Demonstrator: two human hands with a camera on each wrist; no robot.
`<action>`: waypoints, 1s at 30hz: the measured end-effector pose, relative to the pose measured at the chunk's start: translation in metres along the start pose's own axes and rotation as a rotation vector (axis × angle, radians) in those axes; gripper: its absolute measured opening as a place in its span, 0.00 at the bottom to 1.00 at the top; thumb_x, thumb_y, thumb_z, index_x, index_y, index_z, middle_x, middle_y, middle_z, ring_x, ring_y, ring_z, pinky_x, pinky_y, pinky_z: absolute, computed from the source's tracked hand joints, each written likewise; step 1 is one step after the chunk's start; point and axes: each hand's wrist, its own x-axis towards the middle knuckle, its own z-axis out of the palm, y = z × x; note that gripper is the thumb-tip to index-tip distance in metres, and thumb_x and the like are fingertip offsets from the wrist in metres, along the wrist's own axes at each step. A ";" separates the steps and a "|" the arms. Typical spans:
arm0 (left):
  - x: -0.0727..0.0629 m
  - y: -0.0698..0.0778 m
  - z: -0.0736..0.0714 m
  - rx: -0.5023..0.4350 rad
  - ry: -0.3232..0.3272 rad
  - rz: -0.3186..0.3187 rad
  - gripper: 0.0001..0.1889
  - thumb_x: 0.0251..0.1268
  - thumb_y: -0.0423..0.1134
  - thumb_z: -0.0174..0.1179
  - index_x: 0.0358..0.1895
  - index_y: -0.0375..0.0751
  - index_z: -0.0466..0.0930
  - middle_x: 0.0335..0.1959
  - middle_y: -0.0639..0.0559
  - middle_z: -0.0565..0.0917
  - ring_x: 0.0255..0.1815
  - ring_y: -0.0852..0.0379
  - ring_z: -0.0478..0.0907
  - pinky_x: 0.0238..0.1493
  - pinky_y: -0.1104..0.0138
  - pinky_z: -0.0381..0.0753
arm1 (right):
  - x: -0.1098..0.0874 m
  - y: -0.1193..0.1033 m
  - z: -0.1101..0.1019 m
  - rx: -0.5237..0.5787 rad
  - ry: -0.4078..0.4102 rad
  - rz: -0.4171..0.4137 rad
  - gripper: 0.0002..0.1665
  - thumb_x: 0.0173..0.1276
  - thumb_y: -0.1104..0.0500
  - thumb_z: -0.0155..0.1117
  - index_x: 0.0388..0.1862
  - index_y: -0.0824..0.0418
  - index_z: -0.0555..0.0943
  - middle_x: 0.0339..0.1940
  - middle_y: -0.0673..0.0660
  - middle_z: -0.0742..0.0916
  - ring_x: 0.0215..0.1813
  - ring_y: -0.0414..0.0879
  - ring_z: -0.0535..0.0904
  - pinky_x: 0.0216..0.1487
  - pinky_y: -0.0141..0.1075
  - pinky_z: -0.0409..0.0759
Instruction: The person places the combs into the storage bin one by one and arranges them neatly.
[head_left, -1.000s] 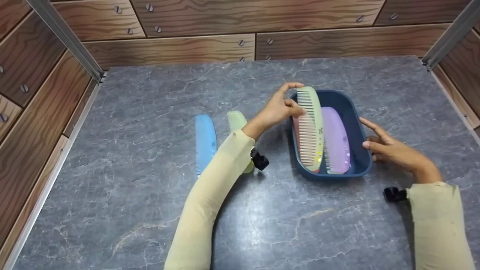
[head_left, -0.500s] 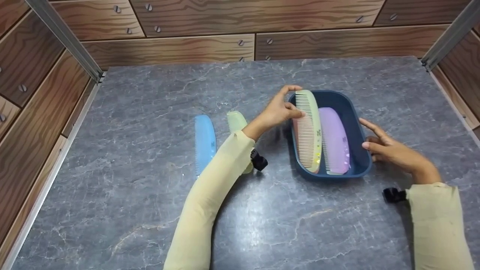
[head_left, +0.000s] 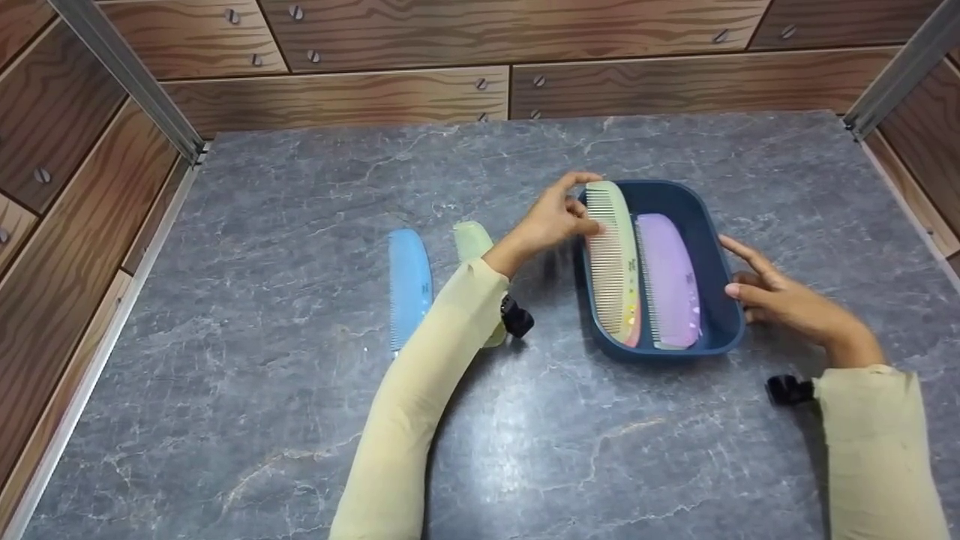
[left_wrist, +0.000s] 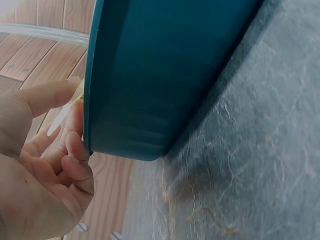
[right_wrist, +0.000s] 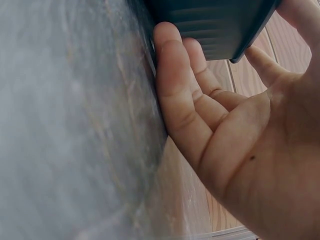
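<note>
My left hand (head_left: 551, 219) pinches a pale green comb (head_left: 621, 262) near its far end, thumb on its teeth. The comb lies inside the left part of a dark blue plastic bin (head_left: 711, 225), over a pink comb (head_left: 634, 330) that it mostly hides. A purple comb (head_left: 670, 281) lies beside them in the bin. In the left wrist view, the bin's wall covers most of the comb. My right hand (head_left: 795, 304) holds the bin's right side, thumb at the rim and fingers against the outer wall (right_wrist: 215, 25).
On the grey marbled table (head_left: 270, 300), a blue comb (head_left: 409, 281) lies left of the bin. Next to it, a second light green comb (head_left: 472, 240) is partly covered by my left sleeve. Wood-patterned panels (head_left: 397, 34) border the table.
My left hand has lowered the green comb and shifted it slightly left, against the bin's left side. A wider gap now shows beside the purple comb. My right hand has stayed in place.
</note>
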 end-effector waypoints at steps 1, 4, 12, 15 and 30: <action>0.000 0.000 0.000 0.014 0.003 0.004 0.34 0.54 0.23 0.65 0.66 0.41 0.66 0.21 0.54 0.76 0.24 0.61 0.73 0.34 0.67 0.75 | 0.000 0.000 0.000 -0.001 0.000 0.004 0.41 0.77 0.63 0.45 0.79 0.42 0.40 0.47 0.49 0.81 0.42 0.38 0.82 0.38 0.35 0.82; 0.001 -0.001 -0.001 0.064 0.015 0.004 0.34 0.54 0.24 0.65 0.66 0.40 0.66 0.24 0.54 0.73 0.25 0.62 0.70 0.30 0.71 0.71 | 0.000 -0.001 0.001 -0.002 0.001 0.011 0.41 0.77 0.63 0.45 0.79 0.42 0.40 0.47 0.49 0.81 0.41 0.38 0.82 0.38 0.34 0.82; 0.002 -0.002 -0.002 0.102 0.064 -0.037 0.35 0.50 0.25 0.68 0.65 0.41 0.68 0.31 0.52 0.68 0.28 0.59 0.65 0.28 0.71 0.67 | -0.001 0.000 0.001 0.004 0.005 0.014 0.41 0.77 0.63 0.45 0.79 0.42 0.40 0.47 0.49 0.81 0.41 0.39 0.82 0.37 0.34 0.82; 0.002 -0.004 -0.002 0.119 0.081 -0.045 0.35 0.49 0.26 0.70 0.65 0.42 0.70 0.31 0.52 0.67 0.28 0.59 0.65 0.27 0.71 0.67 | -0.001 -0.001 0.001 0.009 0.006 0.012 0.41 0.77 0.63 0.45 0.79 0.41 0.41 0.47 0.49 0.81 0.41 0.39 0.82 0.37 0.34 0.82; 0.005 -0.009 -0.004 0.142 0.055 -0.069 0.34 0.51 0.30 0.70 0.65 0.41 0.71 0.26 0.54 0.68 0.23 0.61 0.64 0.26 0.72 0.67 | 0.000 -0.001 -0.001 0.012 -0.022 0.001 0.40 0.78 0.62 0.45 0.79 0.41 0.40 0.49 0.48 0.81 0.43 0.38 0.83 0.39 0.35 0.83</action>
